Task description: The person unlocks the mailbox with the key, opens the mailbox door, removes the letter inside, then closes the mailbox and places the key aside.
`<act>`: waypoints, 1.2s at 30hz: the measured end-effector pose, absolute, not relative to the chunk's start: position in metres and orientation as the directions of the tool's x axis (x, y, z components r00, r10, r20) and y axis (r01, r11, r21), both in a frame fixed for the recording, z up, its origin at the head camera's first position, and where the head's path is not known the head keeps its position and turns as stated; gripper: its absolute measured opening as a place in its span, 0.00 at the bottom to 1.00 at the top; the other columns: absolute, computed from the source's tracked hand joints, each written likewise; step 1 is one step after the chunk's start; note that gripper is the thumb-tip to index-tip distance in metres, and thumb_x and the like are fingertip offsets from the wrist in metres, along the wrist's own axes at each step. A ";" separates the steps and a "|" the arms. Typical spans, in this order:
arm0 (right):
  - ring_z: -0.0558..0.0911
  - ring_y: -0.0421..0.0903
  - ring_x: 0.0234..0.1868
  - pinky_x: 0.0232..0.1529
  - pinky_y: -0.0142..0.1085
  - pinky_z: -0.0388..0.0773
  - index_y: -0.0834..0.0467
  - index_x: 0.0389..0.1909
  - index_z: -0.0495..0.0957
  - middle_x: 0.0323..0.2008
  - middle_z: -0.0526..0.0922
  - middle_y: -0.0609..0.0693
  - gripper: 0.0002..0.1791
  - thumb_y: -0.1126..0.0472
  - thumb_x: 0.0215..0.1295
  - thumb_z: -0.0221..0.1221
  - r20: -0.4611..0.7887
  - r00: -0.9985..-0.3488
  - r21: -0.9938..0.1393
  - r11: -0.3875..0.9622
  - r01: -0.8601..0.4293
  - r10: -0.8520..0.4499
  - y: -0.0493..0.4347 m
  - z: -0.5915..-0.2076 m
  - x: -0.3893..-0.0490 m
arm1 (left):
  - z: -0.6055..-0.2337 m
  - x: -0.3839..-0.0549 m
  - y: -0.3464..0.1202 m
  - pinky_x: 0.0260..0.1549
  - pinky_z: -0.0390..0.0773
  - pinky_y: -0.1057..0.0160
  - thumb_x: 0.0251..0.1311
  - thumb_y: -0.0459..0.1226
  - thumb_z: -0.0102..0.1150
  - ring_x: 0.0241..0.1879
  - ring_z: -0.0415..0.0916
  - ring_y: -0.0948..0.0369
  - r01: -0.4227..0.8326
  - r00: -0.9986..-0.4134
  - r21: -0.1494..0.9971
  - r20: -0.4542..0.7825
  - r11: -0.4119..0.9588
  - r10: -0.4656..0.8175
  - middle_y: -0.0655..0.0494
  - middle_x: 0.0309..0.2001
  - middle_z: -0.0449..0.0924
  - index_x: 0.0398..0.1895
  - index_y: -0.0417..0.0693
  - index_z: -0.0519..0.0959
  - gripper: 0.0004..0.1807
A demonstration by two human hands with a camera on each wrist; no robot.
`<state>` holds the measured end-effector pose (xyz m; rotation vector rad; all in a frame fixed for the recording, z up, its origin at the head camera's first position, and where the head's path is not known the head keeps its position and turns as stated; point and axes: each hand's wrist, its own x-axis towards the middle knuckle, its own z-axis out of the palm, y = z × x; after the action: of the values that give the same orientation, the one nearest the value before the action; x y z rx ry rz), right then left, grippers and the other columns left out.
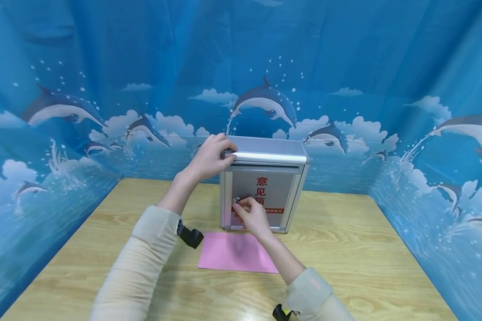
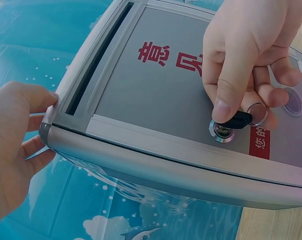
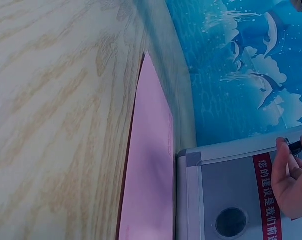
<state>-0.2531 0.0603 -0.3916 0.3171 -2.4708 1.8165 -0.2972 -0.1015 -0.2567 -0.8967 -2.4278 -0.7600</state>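
A silver metal suggestion box (image 1: 245, 178) with red lettering stands upright on the table. My left hand (image 1: 214, 156) holds its top left corner, and in the left wrist view the fingers of that hand (image 2: 21, 135) wrap the corner beside the slot (image 2: 98, 60). With thumb and fingers my right hand (image 1: 255, 216) pinches a small key with a black head (image 2: 237, 120) and a metal ring (image 2: 258, 114). The key is at the round lock (image 2: 222, 134) on the box's front door; its blade is hidden. The right wrist view shows this hand (image 3: 291, 185) at the frame's edge.
A pink sheet of paper (image 1: 237, 254) lies flat on the wooden table (image 1: 329, 267), just in front of the box. Behind and at the sides hangs a blue curtain (image 1: 184, 53) printed with dolphins and clouds.
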 end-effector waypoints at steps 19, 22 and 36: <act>0.80 0.58 0.26 0.23 0.50 0.78 0.64 0.40 0.74 0.24 0.82 0.53 0.13 0.57 0.63 0.58 0.174 -0.982 -0.928 0.322 -0.190 -0.076 0.053 -0.390 -0.257 | -0.257 -0.298 -0.102 0.38 0.64 0.55 0.59 0.34 0.57 0.37 0.63 0.54 0.706 -0.659 0.276 0.593 0.652 0.463 0.50 0.38 0.72 0.40 0.42 0.79 0.08; 0.80 0.61 0.28 0.21 0.47 0.78 0.64 0.39 0.74 0.24 0.82 0.54 0.13 0.58 0.63 0.58 0.176 -0.982 -0.928 0.320 -0.190 -0.073 0.053 -0.389 -0.258 | -0.256 -0.298 -0.102 0.38 0.64 0.55 0.58 0.33 0.59 0.37 0.63 0.54 0.701 -0.666 0.280 0.586 0.656 0.462 0.50 0.38 0.72 0.41 0.42 0.79 0.08; 0.82 0.58 0.31 0.23 0.38 0.79 0.69 0.45 0.73 0.31 0.82 0.59 0.15 0.60 0.65 0.55 0.085 -0.996 -0.974 0.208 -0.092 -0.042 0.052 -0.388 -0.256 | -0.257 -0.298 -0.100 0.41 0.65 0.54 0.57 0.31 0.60 0.40 0.64 0.53 0.686 -0.692 0.321 0.565 0.653 0.449 0.49 0.39 0.72 0.41 0.42 0.79 0.09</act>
<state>-0.2562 0.0519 -0.3883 0.1336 -2.4102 1.9483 -0.2984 -0.1004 -0.2575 -0.8890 -2.4320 -0.7281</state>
